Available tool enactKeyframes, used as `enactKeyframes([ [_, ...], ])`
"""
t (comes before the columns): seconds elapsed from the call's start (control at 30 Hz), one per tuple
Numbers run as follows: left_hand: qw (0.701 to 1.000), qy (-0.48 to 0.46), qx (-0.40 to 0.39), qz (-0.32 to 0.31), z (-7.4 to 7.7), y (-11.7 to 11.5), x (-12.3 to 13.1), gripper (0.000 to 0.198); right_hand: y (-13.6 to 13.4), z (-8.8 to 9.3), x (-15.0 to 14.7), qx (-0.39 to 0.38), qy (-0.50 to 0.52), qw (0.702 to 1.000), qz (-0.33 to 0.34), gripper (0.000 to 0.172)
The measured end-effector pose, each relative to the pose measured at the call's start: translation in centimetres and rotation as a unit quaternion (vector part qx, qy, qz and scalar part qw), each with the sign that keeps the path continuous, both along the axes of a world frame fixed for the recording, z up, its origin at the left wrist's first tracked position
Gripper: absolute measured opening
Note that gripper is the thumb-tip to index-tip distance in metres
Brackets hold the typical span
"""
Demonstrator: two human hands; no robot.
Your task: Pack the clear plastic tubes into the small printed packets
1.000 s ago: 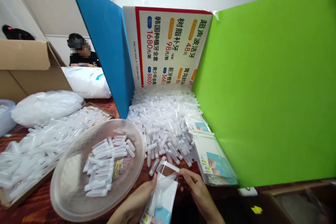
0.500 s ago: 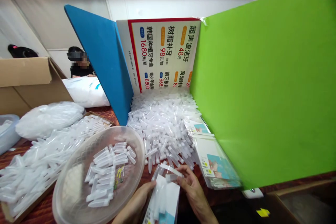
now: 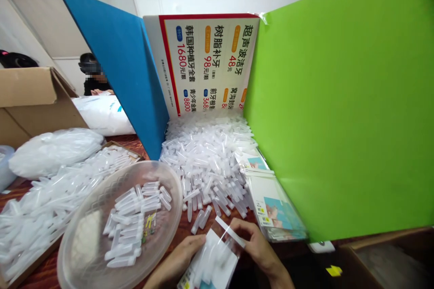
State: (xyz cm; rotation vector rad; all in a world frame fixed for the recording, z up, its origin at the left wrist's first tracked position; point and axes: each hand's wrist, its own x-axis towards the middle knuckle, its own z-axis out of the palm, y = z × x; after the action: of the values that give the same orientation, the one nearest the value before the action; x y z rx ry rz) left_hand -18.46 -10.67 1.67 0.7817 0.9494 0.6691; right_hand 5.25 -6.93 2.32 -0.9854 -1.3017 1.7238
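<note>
Hands (image 3: 191, 250) (image 3: 257, 244): both gripping clear packet (image 3: 212, 259); room: narrow table strip (image 3: 182, 231) (bare) beside basket rim (image 3: 178, 203)

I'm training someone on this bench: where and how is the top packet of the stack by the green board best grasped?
Probably by the near edge of the top packet, coming from the near side, pinched above and below: it lies flat, the green board rises along its right, and tubes crowd its left.

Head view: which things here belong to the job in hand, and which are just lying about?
Likely the job: clear packet held in left hand and right hand; tube pile; stacked packets; oval basin.

Seemingly just lying about: cardboard box; yellow scrap.
</note>
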Motion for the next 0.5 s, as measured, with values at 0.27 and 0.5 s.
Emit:
enactKeyframes([
  [0.27, 0.995, 0.069, 0.074, -0.024, -2.5, 0.2, 0.4, 0.066, 0.6, -1.1, -1.1, 0.055, -0.01, 0.998, 0.039, 0.043],
  [0.5, 0.963, 0.204, 0.174, -0.036, -3.7, 1.0, 2.8, 0.071, -3.6, -1.5, 1.1, 0.032, -0.084, 0.994, -0.056, 0.083],
])
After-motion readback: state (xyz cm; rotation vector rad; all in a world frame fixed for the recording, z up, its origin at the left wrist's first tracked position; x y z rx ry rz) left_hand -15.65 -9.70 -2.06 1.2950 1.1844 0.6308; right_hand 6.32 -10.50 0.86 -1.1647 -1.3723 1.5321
